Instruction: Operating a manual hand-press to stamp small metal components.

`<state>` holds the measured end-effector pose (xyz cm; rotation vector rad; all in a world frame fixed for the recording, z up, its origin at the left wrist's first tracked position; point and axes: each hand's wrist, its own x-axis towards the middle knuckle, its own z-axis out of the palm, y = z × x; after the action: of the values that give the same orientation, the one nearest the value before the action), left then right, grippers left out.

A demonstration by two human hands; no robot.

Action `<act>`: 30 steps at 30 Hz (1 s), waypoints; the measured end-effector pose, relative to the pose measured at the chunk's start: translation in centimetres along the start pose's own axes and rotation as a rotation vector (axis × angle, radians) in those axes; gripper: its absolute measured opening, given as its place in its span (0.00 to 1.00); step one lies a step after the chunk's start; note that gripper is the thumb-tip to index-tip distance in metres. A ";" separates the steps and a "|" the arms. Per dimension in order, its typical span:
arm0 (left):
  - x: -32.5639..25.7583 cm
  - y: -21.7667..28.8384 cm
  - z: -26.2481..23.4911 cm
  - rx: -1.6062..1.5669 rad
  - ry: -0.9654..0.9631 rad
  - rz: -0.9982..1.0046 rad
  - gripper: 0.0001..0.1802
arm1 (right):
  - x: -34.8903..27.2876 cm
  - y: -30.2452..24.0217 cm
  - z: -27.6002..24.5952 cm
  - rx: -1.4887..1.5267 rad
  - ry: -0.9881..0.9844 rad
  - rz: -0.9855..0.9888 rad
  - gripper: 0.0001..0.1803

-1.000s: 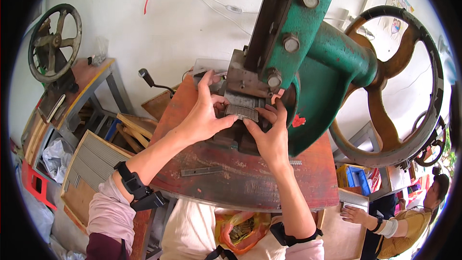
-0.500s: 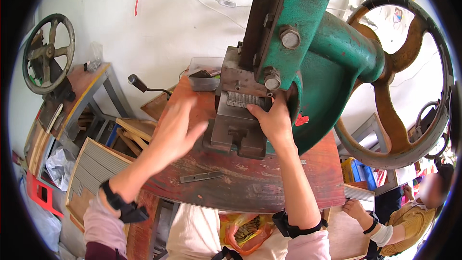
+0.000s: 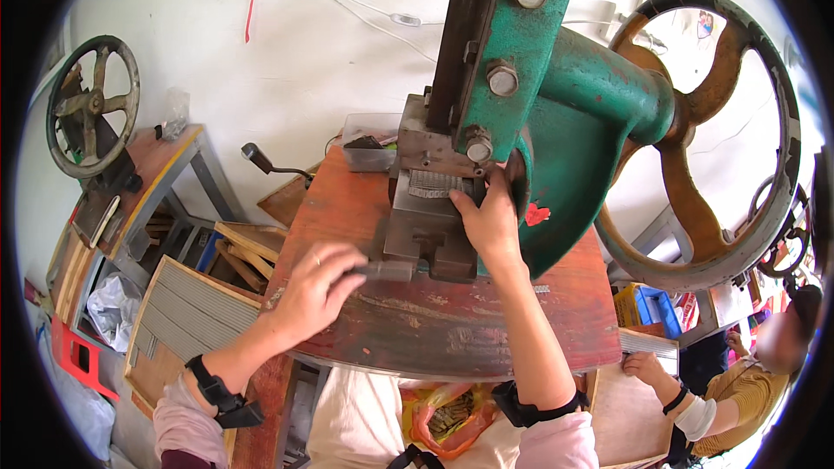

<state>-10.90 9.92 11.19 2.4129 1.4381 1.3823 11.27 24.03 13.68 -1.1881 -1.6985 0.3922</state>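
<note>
A green press (image 3: 556, 95) with a dark steel slide stands on the red-brown wooden table (image 3: 339, 208). On its steel die block (image 3: 434, 234) lies a small ridged metal plate (image 3: 434, 183), partly under the upper block. My right hand (image 3: 492, 221) is closed at the plate's right end, with the thumb on its edge and the other fingers partly hidden beside the press. Left of the die block, just above the table, my left hand (image 3: 321, 287) pinches one end of a flat metal strip (image 3: 387, 271), blurred by motion.
A spoked handwheel (image 3: 695, 122) rises at the right. A clear plastic box (image 3: 369, 135) stands behind the die. At the left are a tray of grey strips (image 3: 187, 317) and a second press (image 3: 94, 113). Another person (image 3: 738, 391) sits at the lower right. An orange bag (image 3: 447, 443) lies below the table.
My left hand has come down toward the table's front and taken up the metal strip that lay there. My right hand has stayed at the ridged plate. The view has shifted slightly.
</note>
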 end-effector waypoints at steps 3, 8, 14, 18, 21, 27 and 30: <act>4.4 -0.3 0.8 -0.081 0.063 -0.034 0.12 | -0.3 -0.9 -0.3 -0.009 -0.021 0.022 0.35; 9.7 -1.6 3.6 -0.199 -0.026 -0.193 0.13 | -4.4 -2.5 -2.4 0.062 0.037 -0.126 0.31; 10.3 -2.2 4.0 0.071 -0.172 -0.298 0.27 | -14.1 2.1 -7.4 -0.131 0.034 -0.156 0.26; 10.4 -1.3 5.0 0.248 -0.343 -0.322 0.31 | -16.9 5.0 -8.7 -0.181 0.083 0.065 0.16; 10.7 -0.7 4.9 0.268 -0.356 -0.335 0.31 | -17.2 5.4 -8.6 -0.200 0.111 -0.007 0.13; 11.1 -0.8 3.9 0.150 -0.376 -0.372 0.31 | -17.0 4.7 -8.6 -0.239 0.078 -0.044 0.11; 11.2 -1.0 4.2 0.073 -0.271 -0.449 0.30 | -17.2 4.8 -8.8 -0.194 0.064 -0.013 0.11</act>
<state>-6.63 20.10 15.80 2.0296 1.8213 0.8831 21.86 9.48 5.21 -1.3146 -1.7178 0.1819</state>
